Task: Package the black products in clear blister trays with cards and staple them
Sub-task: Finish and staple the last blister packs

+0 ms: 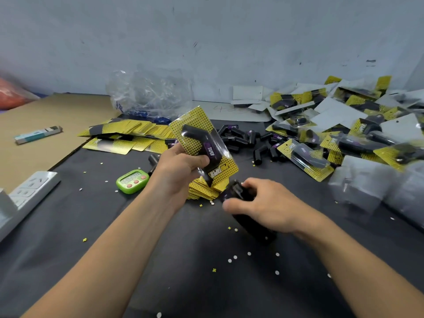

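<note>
Table (146,260), piles (339,134) behind, left hand (177,174) holds pack (202,140), right hand (271,204) grips stapler (252,227)

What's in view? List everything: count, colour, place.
held blister pack: one, yellow-black, raised at centre
stapler: one, black, front centre
loose cards: many, yellow, back left and centre
loose products: many, black, centre back
finished packs: many, yellow-black, right pile
empty blister trays: several, clear, near right
timer: one, green, centre-left
power strip: one, white, left edge
plastic bag: one, clear, back centre
small box: one, white-teal, far left
paper dots: many, white-yellow, scattered
left hand: one, grips held blister pack
right hand: one, grips stapler
</note>
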